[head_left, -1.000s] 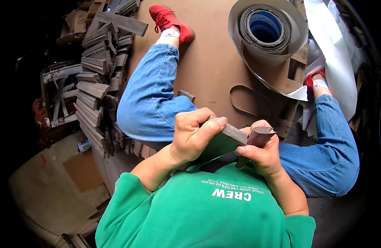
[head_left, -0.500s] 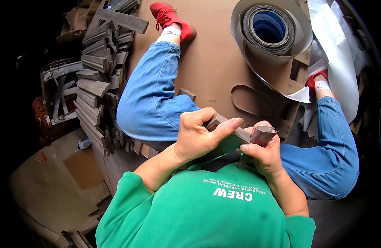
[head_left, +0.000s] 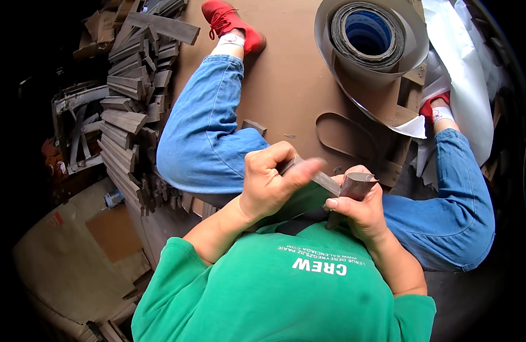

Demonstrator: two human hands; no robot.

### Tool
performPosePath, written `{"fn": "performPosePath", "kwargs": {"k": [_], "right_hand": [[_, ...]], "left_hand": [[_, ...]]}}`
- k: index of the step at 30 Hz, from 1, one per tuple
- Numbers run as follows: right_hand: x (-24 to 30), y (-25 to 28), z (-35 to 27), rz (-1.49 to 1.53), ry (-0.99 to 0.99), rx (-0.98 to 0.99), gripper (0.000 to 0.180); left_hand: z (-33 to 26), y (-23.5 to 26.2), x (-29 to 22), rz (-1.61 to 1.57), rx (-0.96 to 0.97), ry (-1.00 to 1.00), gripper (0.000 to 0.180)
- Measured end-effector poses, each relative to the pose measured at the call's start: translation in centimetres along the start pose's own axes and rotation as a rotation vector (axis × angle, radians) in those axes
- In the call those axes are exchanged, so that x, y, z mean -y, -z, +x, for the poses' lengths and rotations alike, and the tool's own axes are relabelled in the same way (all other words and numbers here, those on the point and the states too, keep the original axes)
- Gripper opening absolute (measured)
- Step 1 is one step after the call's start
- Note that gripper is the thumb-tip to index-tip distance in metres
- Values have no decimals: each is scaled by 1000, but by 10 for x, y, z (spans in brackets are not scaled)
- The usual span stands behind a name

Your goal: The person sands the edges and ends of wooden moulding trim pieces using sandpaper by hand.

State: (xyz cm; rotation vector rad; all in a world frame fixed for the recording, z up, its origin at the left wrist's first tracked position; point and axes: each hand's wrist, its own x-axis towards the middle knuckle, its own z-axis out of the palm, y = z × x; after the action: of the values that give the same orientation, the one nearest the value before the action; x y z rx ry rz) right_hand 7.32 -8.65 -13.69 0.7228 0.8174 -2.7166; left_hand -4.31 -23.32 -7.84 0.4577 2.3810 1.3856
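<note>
Fingers (head_left: pixel 285 171) of the left hand (head_left: pixel 268 188) are clamping a stiff, light-looking wooden strip (head_left: pixel 325 182) while the right hand (head_left: pixel 360 211), just right, is pinching a limp brown sheet (head_left: pixel 357 185) best held by its fold.

A: Entry one, left hand (head_left: pixel 269 183): fingertips smeared by motion blur; their contact with the grey strip (head_left: pixel 325 182) cannot be read.

B: The strip itself?

A: Near end hidden behind that hand; lower part lost against the green shirt (head_left: pixel 285 285).

B: Right hand (head_left: pixel 361 210)?

A: Palm hidden; the curled brown sheet (head_left: pixel 357 185) covers its fingertips.

B: Surroundings?

A: Paper roll (head_left: pixel 368 40) cut off by the top edge; stacked wood pieces (head_left: pixel 129 102) fade into dark at left; rim corners black, unreadable.
</note>
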Motion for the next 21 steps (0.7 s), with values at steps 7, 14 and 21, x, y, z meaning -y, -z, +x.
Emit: {"fn": "performPosePath", "kwargs": {"k": [7, 14, 21], "right_hand": [[-2, 1, -1, -25, 7, -5, 35], [0, 5, -4, 39, -96, -59, 32], [4, 16, -3, 38, -124, -113, 34]], "left_hand": [[1, 3, 3, 132, 142, 105, 24], [-13, 9, 11, -148, 120, 136, 13], [-17, 10, 28, -258, 315, 253, 18]]}}
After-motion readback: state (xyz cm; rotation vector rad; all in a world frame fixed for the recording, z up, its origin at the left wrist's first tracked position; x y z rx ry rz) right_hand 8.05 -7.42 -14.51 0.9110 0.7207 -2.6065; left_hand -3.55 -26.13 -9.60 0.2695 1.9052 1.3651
